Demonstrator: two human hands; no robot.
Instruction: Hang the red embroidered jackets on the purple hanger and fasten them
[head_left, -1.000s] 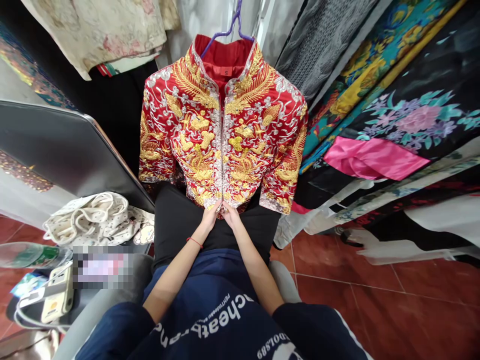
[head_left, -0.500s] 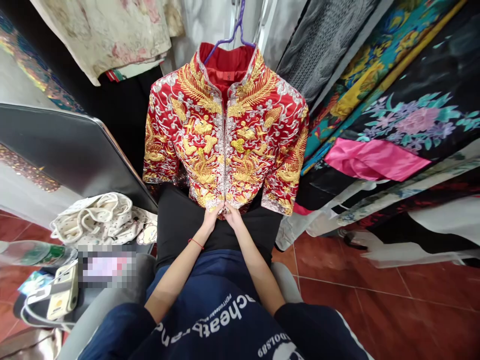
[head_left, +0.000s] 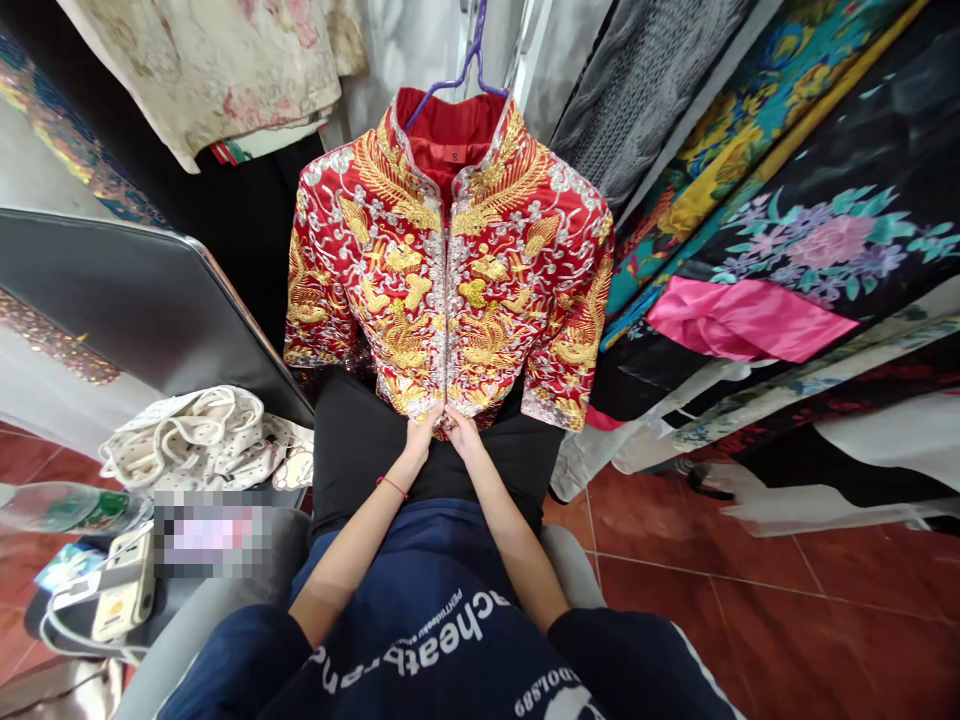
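A red jacket (head_left: pixel 487 270) with gold and silver embroidery hangs from a purple hanger (head_left: pixel 471 62) in front of me. Its stand collar is open at the top, and the front edges meet down the middle. At the bottom hem, my left hand (head_left: pixel 422 435) pinches the jacket just left of the front opening. My right hand (head_left: pixel 460 430) grips the hem on the other side, close against the left. Both sets of fingers are closed on the cloth, with the fingertips partly hidden. The lower part of the jacket hangs over my black-clad lap.
On the right hang a grey knit (head_left: pixel 645 100) and a black floral garment with a pink satin band (head_left: pixel 750 318). A dark panel (head_left: pixel 135 300) stands at left. Below it are dotted cloth (head_left: pixel 202 440), a plastic bottle (head_left: pixel 75 508) and a power strip (head_left: pixel 124 585).
Almost nothing differs. The jacket's upper part sits very slightly further left in view, while both hands keep their hold at the hem.
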